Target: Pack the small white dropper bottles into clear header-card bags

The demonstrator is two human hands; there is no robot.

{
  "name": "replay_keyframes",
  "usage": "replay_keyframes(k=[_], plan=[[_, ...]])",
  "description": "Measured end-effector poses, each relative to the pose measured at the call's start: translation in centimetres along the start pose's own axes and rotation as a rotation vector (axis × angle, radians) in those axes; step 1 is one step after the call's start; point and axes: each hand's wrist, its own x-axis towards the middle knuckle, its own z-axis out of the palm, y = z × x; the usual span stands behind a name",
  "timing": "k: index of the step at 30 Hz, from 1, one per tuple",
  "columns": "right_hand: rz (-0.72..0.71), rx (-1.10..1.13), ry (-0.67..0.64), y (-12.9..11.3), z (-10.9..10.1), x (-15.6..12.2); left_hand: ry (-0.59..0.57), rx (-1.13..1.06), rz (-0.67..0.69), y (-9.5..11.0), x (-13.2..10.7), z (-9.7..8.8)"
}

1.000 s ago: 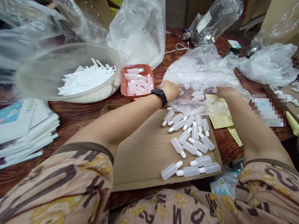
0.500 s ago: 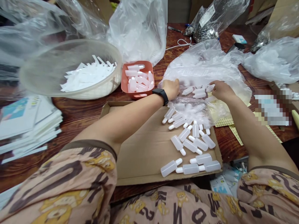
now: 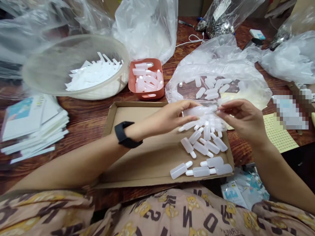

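A large clear plastic bag lies open beyond the tray, with several small white-capped bottles inside it. Its front edge hangs over the cardboard tray. My left hand has its thumb and fingers closed round a fold of this edge, and blurred plastic shows between them. Opposite it, the fingertips of my right hand pinch the same edge. Below the hands, more translucent bottles with white caps lie scattered on the right side of the tray.
An orange basket of similar bottles stands behind the tray. To its left is a wide bowl of white strips, with a stack of printed cards in front. Yellow dotted sheets lie at the right.
Both hands have drawn back toward me, from the bag's interior to its front edge. The bottle in my right fingers has been let go. More of the bottles inside the bag now show.
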Motion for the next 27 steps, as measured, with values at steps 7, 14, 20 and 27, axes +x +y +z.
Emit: replay_keyframes(k=[7, 14, 20, 27], plan=[[-0.175, 0.189, -0.018, -5.2, 3.0, -5.0, -0.012, -0.179, 0.013, 3.8, -6.8, 2.5], [-0.311, 0.130, -0.084, -6.0, 3.2, -6.5, 0.041, -0.163, 0.142, 4.4, -9.0, 3.2], [-0.274, 0.136, -0.113, -6.5, 3.4, -7.6, 0.062, -0.063, 0.235, 5.2, -10.4, 3.8], [-0.050, 0.239, -0.102, -6.2, 5.2, -8.1, 0.197, 0.163, 0.345, 3.7, -11.3, 5.4]])
